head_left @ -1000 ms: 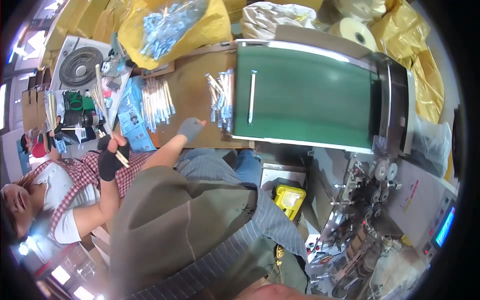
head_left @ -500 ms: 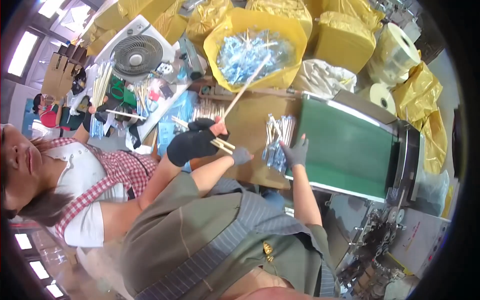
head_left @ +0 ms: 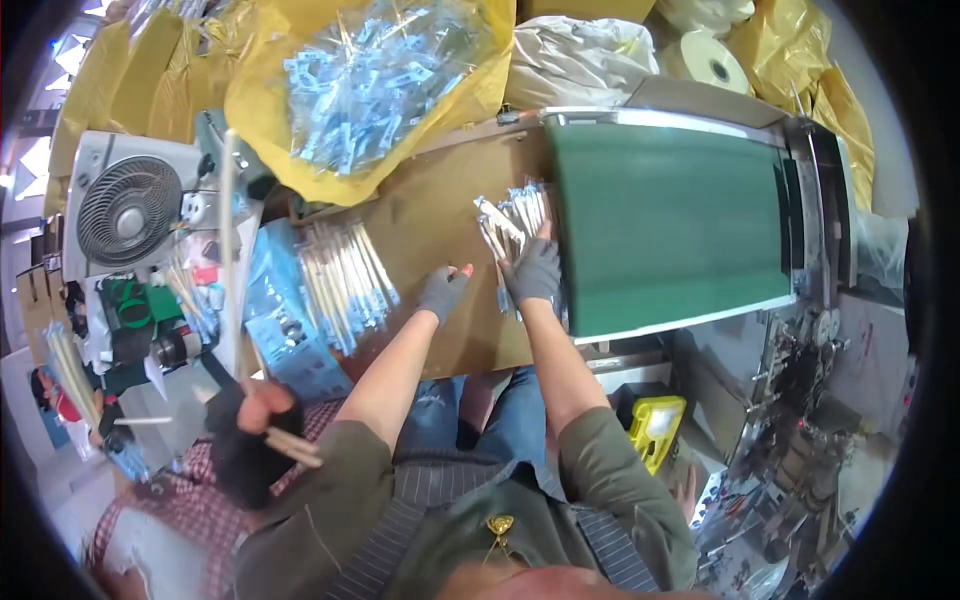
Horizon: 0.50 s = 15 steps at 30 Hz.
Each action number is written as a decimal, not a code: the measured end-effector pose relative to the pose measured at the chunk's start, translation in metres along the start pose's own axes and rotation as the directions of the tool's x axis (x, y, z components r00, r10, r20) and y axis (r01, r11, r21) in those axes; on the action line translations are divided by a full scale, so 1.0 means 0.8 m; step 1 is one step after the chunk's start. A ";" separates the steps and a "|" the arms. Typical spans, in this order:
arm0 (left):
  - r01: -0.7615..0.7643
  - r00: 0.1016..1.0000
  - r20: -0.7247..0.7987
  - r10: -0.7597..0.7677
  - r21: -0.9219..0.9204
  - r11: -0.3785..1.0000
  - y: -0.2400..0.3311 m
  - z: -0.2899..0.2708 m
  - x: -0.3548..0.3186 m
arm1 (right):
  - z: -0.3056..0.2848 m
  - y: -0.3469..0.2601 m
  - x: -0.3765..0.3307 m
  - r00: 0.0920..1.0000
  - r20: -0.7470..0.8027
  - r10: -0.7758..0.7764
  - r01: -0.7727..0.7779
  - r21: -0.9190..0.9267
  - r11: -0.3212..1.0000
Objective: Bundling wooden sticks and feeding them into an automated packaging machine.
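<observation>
1. Far to the left of the left hand, a fan (head_left: 128, 212) is seen.
2. Lower, also to the left of that hand, sticks (head_left: 295, 447) are held by a co-worker's hand (head_left: 255, 430), which is covered with a dark glove and is blurred.
3. Nearer to the left hand, a blue sheet (head_left: 275, 290) is placed, and just to the right of it the left pile (head_left: 345, 280) of sticks is laid, apart from the fingers.
4. Beyond the left hand, a yellow bag (head_left: 262, 130) is filled with blue packets (head_left: 370, 85).
5. The left hand (head_left: 442, 292), in a grey glove, is held over the brown table (head_left: 420, 215). Its fingers are loosely bent, and nothing is seen to be grasped.
6. The right pile (head_left: 518, 212) of sticks is partly covered by the right hand (head_left: 537, 272), gloved in grey also. The fingers are laid upon the sticks; whether any is gripped cannot be told.
7. Just to the right of this hand, a green belt (head_left: 680, 230) is stretched.
8. Below the belt, to the lower right of the right hand, a yellow case (head_left: 655, 430) is seen.
</observation>
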<state>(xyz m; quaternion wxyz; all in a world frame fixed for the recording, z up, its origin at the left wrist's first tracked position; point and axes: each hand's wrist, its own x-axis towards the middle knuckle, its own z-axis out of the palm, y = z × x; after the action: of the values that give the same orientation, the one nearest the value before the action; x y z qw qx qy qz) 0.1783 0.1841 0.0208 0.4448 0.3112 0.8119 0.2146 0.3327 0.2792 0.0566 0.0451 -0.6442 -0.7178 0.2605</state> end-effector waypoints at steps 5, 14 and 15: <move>-0.034 0.990 -0.143 -0.011 -0.313 0.949 0.011 0.059 0.055 | 0.033 0.016 0.028 0.965 0.062 0.253 -0.255 0.024 0.967; 0.203 0.979 0.144 -0.143 -0.740 0.641 0.071 0.069 0.050 | 0.028 -0.006 0.019 0.997 0.028 0.077 -0.081 0.193 0.978; 0.224 0.974 0.146 -0.171 -0.704 0.674 0.069 0.071 0.054 | 0.032 -0.005 0.017 0.996 0.071 0.052 -0.079 0.455 0.887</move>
<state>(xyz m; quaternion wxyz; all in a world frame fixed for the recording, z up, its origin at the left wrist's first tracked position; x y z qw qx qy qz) 0.2267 0.2576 0.0006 0.5786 0.0310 0.6773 0.4533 0.3167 0.2840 0.0321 0.1661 -0.6317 -0.6153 0.4414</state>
